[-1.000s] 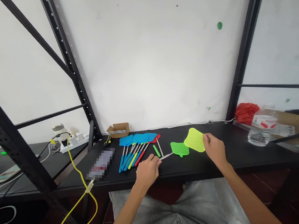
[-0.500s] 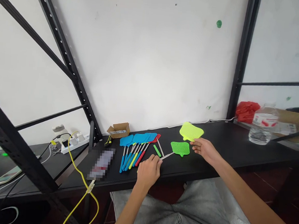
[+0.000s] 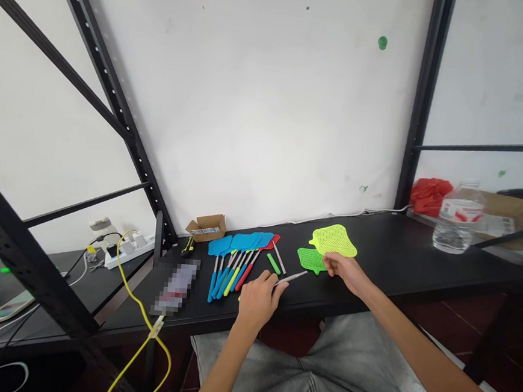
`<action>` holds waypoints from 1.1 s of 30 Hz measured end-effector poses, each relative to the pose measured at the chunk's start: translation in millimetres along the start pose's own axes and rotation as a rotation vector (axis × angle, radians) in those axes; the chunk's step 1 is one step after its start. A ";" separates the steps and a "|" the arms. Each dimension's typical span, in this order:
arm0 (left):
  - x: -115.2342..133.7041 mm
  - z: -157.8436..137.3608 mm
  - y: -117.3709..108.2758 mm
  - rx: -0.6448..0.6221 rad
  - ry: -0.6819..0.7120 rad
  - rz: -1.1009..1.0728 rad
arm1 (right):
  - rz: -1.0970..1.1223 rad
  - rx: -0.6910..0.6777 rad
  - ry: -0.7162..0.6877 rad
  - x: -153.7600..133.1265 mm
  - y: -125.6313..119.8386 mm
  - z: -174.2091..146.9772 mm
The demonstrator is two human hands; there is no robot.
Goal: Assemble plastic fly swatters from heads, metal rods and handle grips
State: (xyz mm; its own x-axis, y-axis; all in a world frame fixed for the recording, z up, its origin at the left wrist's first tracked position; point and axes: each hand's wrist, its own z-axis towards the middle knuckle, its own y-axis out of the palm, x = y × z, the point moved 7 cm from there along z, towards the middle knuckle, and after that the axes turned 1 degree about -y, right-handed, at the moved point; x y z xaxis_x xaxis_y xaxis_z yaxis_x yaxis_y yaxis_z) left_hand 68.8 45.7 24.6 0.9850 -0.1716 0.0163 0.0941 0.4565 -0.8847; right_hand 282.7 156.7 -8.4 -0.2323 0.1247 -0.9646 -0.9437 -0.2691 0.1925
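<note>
A: What's in the right hand [image 3: 341, 269]?
B: Its fingers pinch a yellow, flat plastic piece full of tiny holes [image 3: 335, 239], with its little tab pointing left.
A: And the green, flat plastic piece with holes [image 3: 309, 258]?
B: It's on the black table [image 3: 402, 249], partly hidden by the yellow piece and the right hand.
A: The left hand [image 3: 257, 295]?
B: Near the table's front edge. Its fingers hold a thin silver metal rod [image 3: 294, 278], tip pointing right.
</note>
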 end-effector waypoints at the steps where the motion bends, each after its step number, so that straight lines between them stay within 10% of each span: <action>1: -0.3 0.2 0.4 0.001 0.002 -0.001 | 0.000 -0.009 0.001 -0.6 0.8 -0.6; 33: -6.1 2.3 3.3 0.042 -0.003 -0.084 | -0.263 -0.405 -0.087 -7.2 28.8 -17.5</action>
State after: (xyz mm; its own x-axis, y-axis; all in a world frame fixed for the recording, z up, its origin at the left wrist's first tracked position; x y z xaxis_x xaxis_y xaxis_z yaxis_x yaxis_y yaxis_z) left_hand 63.4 50.3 22.6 0.9738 -0.2084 0.0911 0.1824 0.4767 -0.8599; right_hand 261.4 131.3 1.0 -0.0339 0.3131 -0.9491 -0.8094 -0.5657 -0.1577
